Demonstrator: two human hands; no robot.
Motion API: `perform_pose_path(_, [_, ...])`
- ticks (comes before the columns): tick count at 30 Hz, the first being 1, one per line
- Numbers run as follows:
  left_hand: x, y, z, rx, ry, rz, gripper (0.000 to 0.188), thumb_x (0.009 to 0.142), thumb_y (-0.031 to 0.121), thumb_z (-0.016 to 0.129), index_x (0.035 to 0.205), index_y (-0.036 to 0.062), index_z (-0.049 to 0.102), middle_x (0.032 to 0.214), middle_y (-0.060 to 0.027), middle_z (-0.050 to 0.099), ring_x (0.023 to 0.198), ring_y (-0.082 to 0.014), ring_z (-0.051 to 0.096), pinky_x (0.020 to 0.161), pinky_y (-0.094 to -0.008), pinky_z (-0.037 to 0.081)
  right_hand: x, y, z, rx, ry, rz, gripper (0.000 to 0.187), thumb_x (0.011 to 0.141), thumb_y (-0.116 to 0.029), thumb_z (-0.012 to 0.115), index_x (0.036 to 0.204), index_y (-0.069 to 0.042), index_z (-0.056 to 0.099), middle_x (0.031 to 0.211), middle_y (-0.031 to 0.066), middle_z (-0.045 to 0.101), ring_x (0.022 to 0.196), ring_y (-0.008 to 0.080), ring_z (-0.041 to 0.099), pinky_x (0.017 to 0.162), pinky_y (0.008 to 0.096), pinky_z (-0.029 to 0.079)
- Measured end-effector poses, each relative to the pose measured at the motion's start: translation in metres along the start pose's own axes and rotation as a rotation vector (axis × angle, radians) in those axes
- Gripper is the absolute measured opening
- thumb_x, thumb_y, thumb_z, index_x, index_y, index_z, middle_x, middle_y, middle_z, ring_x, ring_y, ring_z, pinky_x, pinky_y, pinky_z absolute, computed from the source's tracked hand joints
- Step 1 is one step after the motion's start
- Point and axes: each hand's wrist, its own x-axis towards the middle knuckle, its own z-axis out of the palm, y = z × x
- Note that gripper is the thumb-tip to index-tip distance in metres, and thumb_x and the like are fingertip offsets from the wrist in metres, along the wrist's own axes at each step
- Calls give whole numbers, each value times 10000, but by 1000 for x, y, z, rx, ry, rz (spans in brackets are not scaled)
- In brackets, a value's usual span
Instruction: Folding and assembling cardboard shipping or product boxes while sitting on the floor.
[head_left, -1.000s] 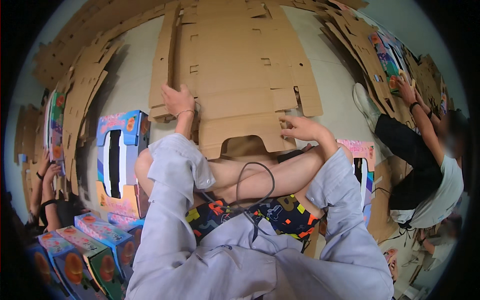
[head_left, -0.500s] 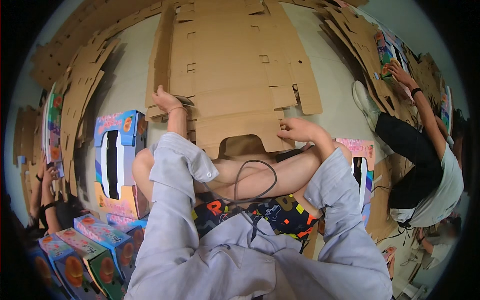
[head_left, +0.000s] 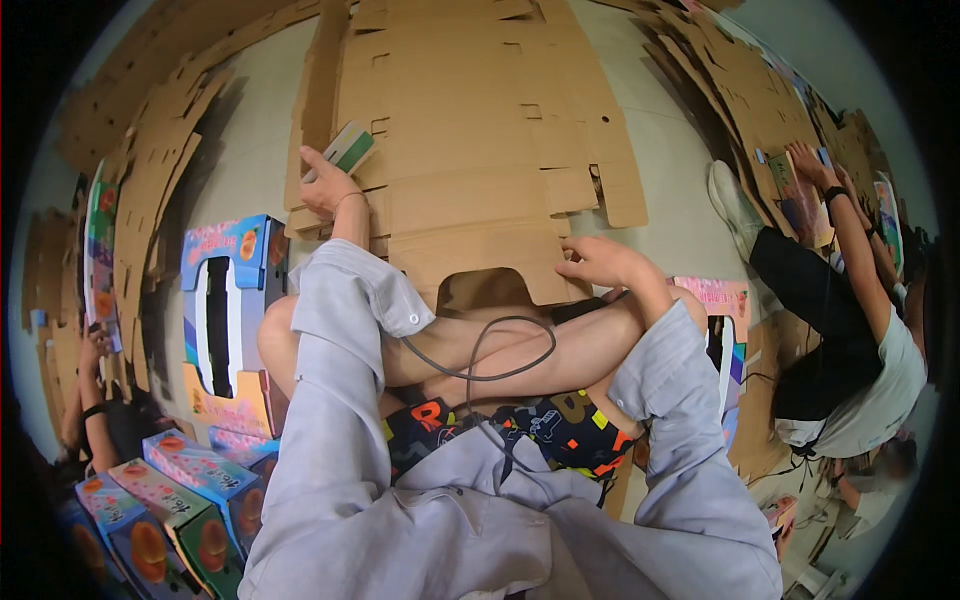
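A large unfolded cardboard box blank (head_left: 460, 130) lies brown side up in front of me, its left side panel standing up. At its near left, my left hand (head_left: 332, 190) is closed on a small end flap (head_left: 352, 148), raised so that green and white print shows. My right hand (head_left: 610, 262) is at the right corner of the near panel (head_left: 420, 258), thumb and fingers closed on its edge. This panel has a wide cut-out and reaches over my crossed legs.
A made-up blue and pink box (head_left: 232, 310) stands left of my knee, another box (head_left: 718, 300) by my right. Several printed boxes (head_left: 185, 490) stand at lower left. Flat cardboard sheets (head_left: 175, 170) lie at left. Another person (head_left: 840, 300) works at right. A dark cable (head_left: 510, 320) loops over my legs.
My left hand has moved slightly up and away, tilting the small end flap so its printed face shows. My right hand stays in place. The person at right has shifted their hands.
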Motion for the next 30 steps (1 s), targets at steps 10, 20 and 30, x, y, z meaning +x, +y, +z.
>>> perform_pose_path(10, [23, 12, -5, 41, 119, -160, 812, 759, 697, 501, 778, -96, 670, 789, -248, 655, 760, -388, 634, 717, -466, 491, 6, 5, 3, -56, 8, -27, 459, 840, -356, 559, 1133, -2, 557, 1079, 224, 606, 1003, 374, 566, 857, 413, 457])
perform_pose_path(20, [9, -9, 6, -239, -46, 89, 528, 799, 471, 484, 855, -28, 646, 772, -161, 650, 770, -346, 611, 758, -438, 458, 14, 19, 10, 42, 87, -38, 445, 819, -375, 587, 1029, 18, 598, 950, 224, 638, 891, 347, 606, 790, 402, 472])
perform_pose_path(30, [47, 17, -42, -476, -988, -512, 552, 708, 273, 432, 1223, 74, 464, 1225, -155, 484, 1090, -373, 463, 884, -560, 383, -8, 20, -10, 1508, 36, -344, 615, 812, -539, 606, 1177, -51, 528, 1106, 157, 559, 1094, 315, 544, 919, 460, 430])
